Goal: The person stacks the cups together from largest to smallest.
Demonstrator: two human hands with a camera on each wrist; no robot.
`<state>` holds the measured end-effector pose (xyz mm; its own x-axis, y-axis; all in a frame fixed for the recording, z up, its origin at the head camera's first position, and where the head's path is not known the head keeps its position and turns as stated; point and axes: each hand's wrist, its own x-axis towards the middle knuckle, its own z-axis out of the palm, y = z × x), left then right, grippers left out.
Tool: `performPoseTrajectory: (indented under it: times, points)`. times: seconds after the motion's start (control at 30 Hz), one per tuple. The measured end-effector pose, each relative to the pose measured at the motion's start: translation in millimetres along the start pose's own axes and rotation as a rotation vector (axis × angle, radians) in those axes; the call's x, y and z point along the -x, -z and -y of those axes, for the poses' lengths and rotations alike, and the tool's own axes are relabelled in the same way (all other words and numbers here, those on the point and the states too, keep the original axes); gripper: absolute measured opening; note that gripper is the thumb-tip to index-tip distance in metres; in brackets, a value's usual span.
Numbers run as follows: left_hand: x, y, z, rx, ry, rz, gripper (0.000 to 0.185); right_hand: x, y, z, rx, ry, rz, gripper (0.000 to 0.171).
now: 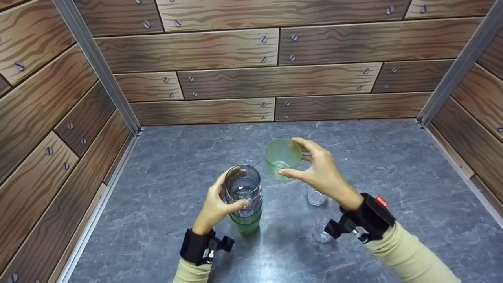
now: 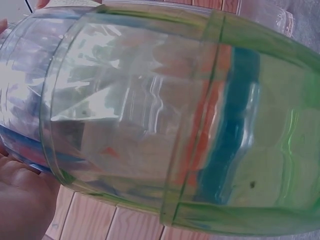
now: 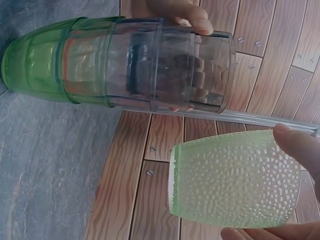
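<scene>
My left hand [image 1: 214, 208] grips a tall stack of nested plastic cups [image 1: 248, 224] near its top, thumb on the near side. The stack stands on the table, green at the bottom and smoky grey at the top, as the right wrist view shows. Up and to the right of it, my right hand [image 1: 324, 171] holds a pale green cup [image 3: 235, 180] with a pebbled surface between thumb and fingers. This cup is raised off the table, apart from the stack. The left wrist view is filled by the green and clear cups [image 2: 130, 105] of the stack.
Two small clear glasses stand on the table to the right, one clear glass [image 1: 316, 197] below my right hand and another clear glass [image 1: 322, 234] beside the wrist camera. Wood-patterned walls [image 1: 228, 51] enclose the grey marbled table [image 1: 165, 173] at the back and sides.
</scene>
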<state>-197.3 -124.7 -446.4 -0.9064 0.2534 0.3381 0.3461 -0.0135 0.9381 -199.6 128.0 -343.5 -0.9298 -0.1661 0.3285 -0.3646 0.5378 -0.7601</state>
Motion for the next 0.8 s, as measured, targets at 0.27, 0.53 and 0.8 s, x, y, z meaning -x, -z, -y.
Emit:
performPoseTrajectory:
  times: [0.27,0.53,0.8]
  points:
    - [2.3,1.0,-0.6,-0.01,0.007,-0.004,0.084,0.6,-2.6,5.3,-0.025,0.009,-0.009,0.083]
    - [3.1,0.1,-2.6,0.006,0.034,-0.014,0.084,3.0,-3.6,9.9,-0.047,0.01,-0.021,0.084]
    - [2.6,0.0,-1.6,-0.014,0.016,-0.011,0.083,3.4,-5.0,15.3,-0.074,0.04,-0.054,0.082]
